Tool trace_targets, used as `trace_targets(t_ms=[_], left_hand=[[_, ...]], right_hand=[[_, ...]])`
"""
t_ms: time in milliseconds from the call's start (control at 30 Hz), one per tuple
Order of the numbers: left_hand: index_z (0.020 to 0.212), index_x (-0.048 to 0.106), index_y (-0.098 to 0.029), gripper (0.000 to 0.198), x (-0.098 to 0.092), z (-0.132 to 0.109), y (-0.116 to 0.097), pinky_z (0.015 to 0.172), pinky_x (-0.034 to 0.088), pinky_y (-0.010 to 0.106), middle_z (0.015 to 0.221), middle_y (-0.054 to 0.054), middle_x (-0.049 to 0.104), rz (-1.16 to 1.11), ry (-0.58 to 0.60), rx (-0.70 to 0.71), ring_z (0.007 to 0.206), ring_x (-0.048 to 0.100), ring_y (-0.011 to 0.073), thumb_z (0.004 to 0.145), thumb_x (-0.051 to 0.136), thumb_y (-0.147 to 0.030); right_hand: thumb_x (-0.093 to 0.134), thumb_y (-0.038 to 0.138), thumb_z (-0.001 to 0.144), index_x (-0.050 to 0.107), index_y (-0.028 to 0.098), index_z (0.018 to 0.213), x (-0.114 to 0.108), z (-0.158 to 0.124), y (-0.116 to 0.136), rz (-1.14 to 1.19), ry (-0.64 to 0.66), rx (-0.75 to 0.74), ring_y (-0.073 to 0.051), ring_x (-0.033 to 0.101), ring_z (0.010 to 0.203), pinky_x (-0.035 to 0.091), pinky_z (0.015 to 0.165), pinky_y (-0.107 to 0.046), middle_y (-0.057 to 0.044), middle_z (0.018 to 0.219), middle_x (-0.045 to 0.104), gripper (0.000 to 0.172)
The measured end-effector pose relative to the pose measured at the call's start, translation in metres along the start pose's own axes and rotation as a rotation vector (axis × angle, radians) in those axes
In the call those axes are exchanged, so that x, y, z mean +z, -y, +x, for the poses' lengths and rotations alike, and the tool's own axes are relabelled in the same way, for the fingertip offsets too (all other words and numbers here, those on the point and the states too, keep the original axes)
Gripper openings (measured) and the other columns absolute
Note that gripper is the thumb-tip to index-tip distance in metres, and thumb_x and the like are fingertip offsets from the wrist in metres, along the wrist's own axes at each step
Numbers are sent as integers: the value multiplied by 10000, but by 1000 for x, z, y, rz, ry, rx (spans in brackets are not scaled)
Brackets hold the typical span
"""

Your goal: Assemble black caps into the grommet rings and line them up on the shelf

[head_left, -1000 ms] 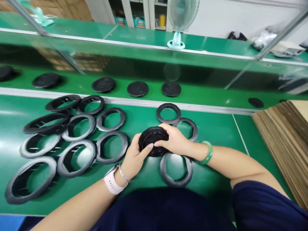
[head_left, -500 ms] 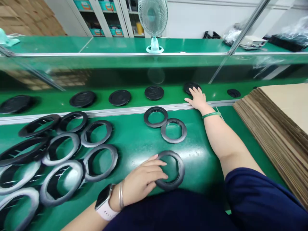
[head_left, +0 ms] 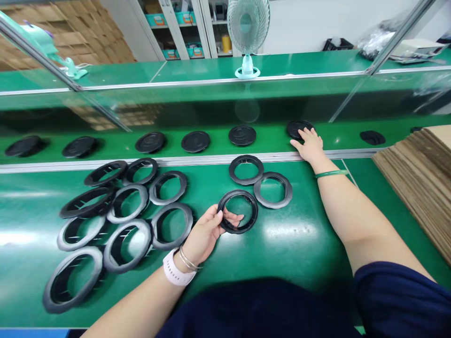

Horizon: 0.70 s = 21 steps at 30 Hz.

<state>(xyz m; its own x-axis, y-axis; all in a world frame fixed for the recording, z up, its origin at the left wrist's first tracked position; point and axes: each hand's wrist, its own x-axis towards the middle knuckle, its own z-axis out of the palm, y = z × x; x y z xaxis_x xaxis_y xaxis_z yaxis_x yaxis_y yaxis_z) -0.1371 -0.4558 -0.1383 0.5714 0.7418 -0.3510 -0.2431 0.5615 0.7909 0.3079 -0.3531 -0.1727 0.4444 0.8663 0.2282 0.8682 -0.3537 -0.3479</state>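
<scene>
My left hand [head_left: 207,230] grips a black ring [head_left: 251,220] by its left side, thumb on top and fingers beneath, with the ring turned to show its inner side. Up on the green belt, my right hand [head_left: 310,144] rests its spread fingers on a black disc [head_left: 295,127], partly covering it. Two rings, one black [head_left: 231,170] and one grey [head_left: 289,192], touch each other on the green table [head_left: 268,253] beyond the held ring. Several more black discs [head_left: 242,135] lie in a row along the belt.
Several rings [head_left: 190,225] cluster on the table at the left, some overlapping. A cardboard stack [head_left: 416,173] stands at the right. A metal rail [head_left: 204,160] separates table and belt. Behind are a clear panel and a shelf with a fan [head_left: 247,65].
My left hand has picked up the ring it was touching, turned it over and moved it forward. My right hand stays on the same disc. The view has shifted left.
</scene>
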Motion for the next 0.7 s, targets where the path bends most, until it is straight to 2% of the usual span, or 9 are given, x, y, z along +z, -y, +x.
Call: trace_targets(t_ms=[167,267,300,400,467,567,633,700], left_hand=[[944,601,-159,159,-1,-1,-2,945,541,402,950,77,721,22,-11,1,1106,679,300,925,617,-317],[1040,601,-182,234,0,-3,-3,942,544,395,1018,80,721,49,8,6,1072,691,281,896,659,-358],[1120,583,-203,323,1,-4,-2,960,539,398,1070,81,717,74,11,16,1087,687,280,861,706,-353],[1339,443,-281,750,1,-4,5,1028,511,421,1169,79,707,195,-37,107,1140,666,285,709,849,-268],[1374,408,-299,856,-3,0,11,1012,527,427,1133,71,727,256,-95,182,1111,681,293,660,879,-266],[1269,560,-262,694,-15,9,16,920,582,400,1203,93,715,266,-151,189,1074,695,316,658,870,-374],[1112,684,-223,504,-23,14,13,865,604,407,1265,106,693,231,-171,114,1043,703,334,689,827,-456],[983,742,-203,400,-28,15,9,863,601,464,1174,111,736,182,-152,27,963,723,347,723,779,-505]], right_hand=[[591,498,911,467,181,1464,4,3,-2,5,2,-24,-324,191,1487,173,1172,-611,-115,1575,331,649],[630,465,889,526,160,1418,7,3,0,-7,-61,-55,-328,270,1457,218,1166,-577,-135,1537,395,619],[637,443,886,557,147,1388,6,2,2,-5,-88,-67,-321,320,1433,243,1165,-548,-143,1510,436,588],[593,373,916,633,141,1306,1,3,3,20,-183,-69,-268,467,1318,325,1140,-435,-132,1414,551,455],[548,324,929,645,170,1295,-8,7,-8,7,-275,12,-241,480,1284,349,1120,-384,-100,1403,563,409],[463,208,914,624,111,1303,-29,11,-45,-45,-409,200,-268,433,1295,341,1110,-408,-156,1416,526,432],[399,128,882,601,32,1291,-42,10,-75,-66,-469,328,-300,424,1278,337,1091,-447,-228,1381,516,466],[367,84,859,607,17,1252,-51,10,-102,-72,-493,425,-307,438,1243,345,1063,-459,-243,1324,532,466]])
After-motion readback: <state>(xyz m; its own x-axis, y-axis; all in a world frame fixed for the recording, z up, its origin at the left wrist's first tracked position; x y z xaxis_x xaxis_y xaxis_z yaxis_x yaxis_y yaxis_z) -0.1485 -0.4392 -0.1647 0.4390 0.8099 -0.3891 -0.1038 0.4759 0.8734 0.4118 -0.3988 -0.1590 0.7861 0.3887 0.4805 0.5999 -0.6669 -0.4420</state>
